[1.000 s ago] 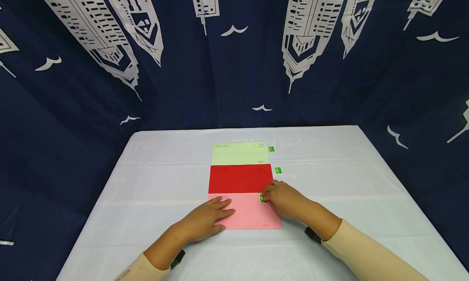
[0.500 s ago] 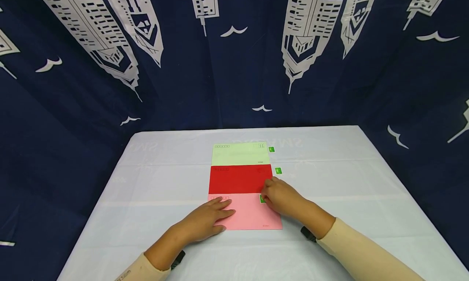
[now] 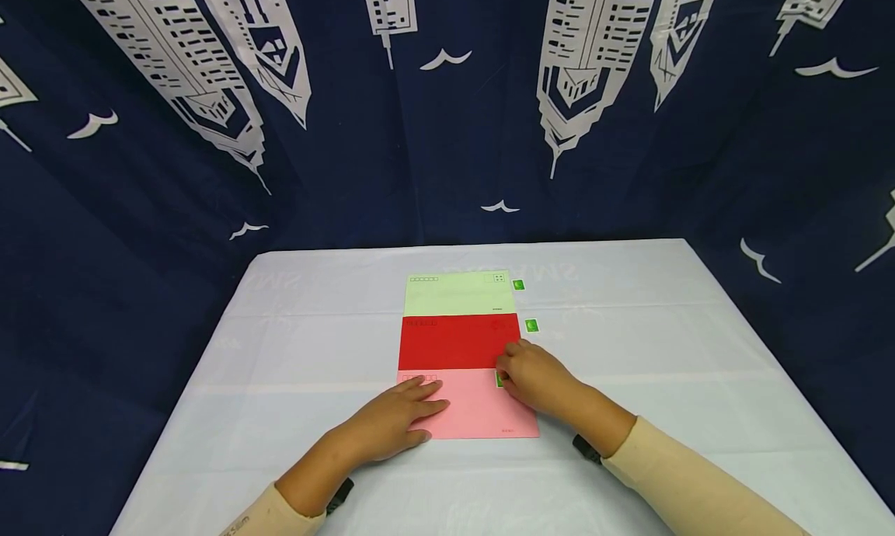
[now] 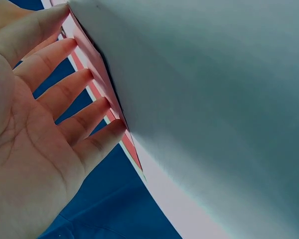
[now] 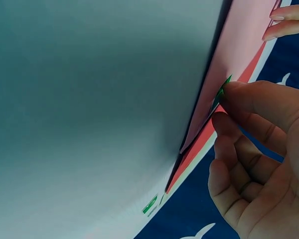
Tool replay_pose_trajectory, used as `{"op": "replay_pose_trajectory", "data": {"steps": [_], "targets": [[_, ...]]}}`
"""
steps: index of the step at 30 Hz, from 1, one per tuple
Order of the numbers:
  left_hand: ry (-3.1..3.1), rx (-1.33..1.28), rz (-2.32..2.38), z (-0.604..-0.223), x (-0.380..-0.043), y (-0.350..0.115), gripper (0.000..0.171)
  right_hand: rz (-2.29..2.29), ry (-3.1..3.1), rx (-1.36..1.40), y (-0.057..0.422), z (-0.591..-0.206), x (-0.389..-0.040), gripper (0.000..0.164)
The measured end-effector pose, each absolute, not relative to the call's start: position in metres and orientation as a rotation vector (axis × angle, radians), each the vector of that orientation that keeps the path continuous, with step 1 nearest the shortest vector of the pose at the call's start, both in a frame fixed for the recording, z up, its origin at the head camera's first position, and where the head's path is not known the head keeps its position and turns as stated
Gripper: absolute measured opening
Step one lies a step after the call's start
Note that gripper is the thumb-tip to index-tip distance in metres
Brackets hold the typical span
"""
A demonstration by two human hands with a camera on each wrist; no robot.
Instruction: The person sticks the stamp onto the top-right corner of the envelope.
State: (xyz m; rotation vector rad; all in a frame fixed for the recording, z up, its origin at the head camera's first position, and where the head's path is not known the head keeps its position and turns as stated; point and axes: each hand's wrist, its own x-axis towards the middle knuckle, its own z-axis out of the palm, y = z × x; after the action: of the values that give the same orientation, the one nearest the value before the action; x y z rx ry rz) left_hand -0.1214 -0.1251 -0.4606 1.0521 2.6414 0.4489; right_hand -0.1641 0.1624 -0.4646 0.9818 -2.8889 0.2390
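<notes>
A pink envelope (image 3: 470, 413) lies nearest on the white table, its top edge against a red envelope (image 3: 454, 342). My left hand (image 3: 393, 421) rests with spread fingers on the pink envelope's left part; the left wrist view shows its fingertips (image 4: 118, 125) down on the paper. At the top right corner of the same envelope, my right hand (image 3: 537, 377) pinches a small green stamp (image 5: 220, 93) between thumb and forefinger, and the stamp stands tilted in the right wrist view. From the head view the fingers hide most of that stamp.
Beyond the red envelope lies a light green one (image 3: 457, 294). Two more green stamps, a far one (image 3: 518, 285) and a nearer one (image 3: 532, 325), lie right of the envelopes. A dark blue printed cloth (image 3: 447, 147) hangs behind the table (image 3: 301, 342).
My right hand has shifted slightly left at the pink envelope's corner and now covers more of the stamp. The left hand stays in place.
</notes>
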Motion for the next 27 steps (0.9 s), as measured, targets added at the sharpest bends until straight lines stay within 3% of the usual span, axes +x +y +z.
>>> {"op": "replay_pose_trajectory", "data": {"steps": [27], "targets": [[2.646, 1.042, 0.458, -0.4631, -0.1224, -0.1248, 0.052, 0.292, -2.938, 0.933, 0.1616, -0.4712, -0.1641, 0.014]]}}
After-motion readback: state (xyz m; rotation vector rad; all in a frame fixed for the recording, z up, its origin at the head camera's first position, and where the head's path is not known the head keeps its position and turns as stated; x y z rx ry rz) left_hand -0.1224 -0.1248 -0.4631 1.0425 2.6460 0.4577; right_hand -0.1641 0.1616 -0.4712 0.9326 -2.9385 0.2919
